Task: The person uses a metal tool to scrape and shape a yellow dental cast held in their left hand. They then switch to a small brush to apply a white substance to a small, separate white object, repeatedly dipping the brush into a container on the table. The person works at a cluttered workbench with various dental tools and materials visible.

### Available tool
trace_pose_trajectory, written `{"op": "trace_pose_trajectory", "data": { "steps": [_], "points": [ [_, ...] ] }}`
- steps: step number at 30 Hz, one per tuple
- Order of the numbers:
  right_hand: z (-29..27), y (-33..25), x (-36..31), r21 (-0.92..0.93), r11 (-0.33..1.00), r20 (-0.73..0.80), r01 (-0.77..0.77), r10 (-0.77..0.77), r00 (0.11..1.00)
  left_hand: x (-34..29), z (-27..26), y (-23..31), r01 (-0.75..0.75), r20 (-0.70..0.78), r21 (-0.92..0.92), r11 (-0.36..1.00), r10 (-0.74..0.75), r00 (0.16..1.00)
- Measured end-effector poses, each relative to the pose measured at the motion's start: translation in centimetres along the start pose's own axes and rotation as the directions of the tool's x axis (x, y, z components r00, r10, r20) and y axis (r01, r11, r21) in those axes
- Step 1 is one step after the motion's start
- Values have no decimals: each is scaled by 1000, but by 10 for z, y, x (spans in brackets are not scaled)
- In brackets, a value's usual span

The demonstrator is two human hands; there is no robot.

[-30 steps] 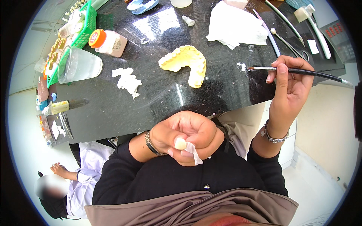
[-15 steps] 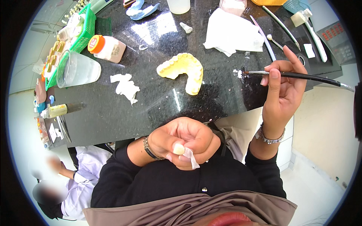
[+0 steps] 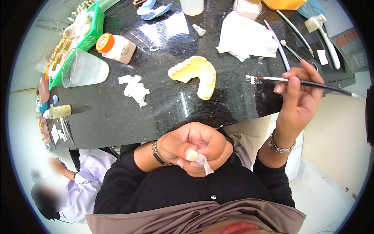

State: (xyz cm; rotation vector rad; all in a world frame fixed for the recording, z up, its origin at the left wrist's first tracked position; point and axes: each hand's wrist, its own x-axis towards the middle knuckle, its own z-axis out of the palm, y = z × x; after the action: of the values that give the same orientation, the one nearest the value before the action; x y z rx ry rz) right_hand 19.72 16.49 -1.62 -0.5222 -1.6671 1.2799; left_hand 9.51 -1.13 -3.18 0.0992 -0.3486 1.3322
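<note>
My left hand (image 3: 194,146) is closed near the table's front edge. Between thumb and fingers it pinches a small cream tooth-shaped piece (image 3: 192,155), with a scrap of white tissue (image 3: 205,164) hanging beside it. On the right, my right hand (image 3: 298,97) grips a thin black-handled brush (image 3: 307,83). The brush's dark tip is at a patch of white powder or paste (image 3: 251,79) on the dark tabletop; whether it touches is hard to tell. A yellow dental arch model (image 3: 208,80) lies in the middle, beyond my left hand and touched by neither.
Left on the black table (image 3: 113,121) are crumpled tissue (image 3: 135,90), a clear plastic cup (image 3: 85,72), an orange-lidded jar (image 3: 117,48) and a green basket (image 3: 95,33). White tissue (image 3: 245,37) and several slim tools lie at far right. A person (image 3: 89,179) sits at lower left.
The table and its things have shifted slightly right in view. My right hand and brush sit slightly lower relative to the table, the tip still by the white patch. Both grips look the same.
</note>
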Motion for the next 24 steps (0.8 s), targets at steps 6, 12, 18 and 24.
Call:
{"op": "trace_pose_trajectory", "data": {
  "steps": [6,12,18,24],
  "points": [
    [18,-29,-32,417,893,-41,169,-168,985,-2,3,2,47,-63,77,996,-42,997],
    [46,-49,-60,543,792,65,277,-369,927,-7,1,3,28,-113,98,995,-17,993],
    [51,-37,-73,546,711,-7,443,-525,851,-8,-7,-2,1,-65,107,994,6,998],
    [53,-37,-73,540,717,-20,441,-513,858,-9,-6,-2,-3,-93,145,989,17,996]
  ]
}}
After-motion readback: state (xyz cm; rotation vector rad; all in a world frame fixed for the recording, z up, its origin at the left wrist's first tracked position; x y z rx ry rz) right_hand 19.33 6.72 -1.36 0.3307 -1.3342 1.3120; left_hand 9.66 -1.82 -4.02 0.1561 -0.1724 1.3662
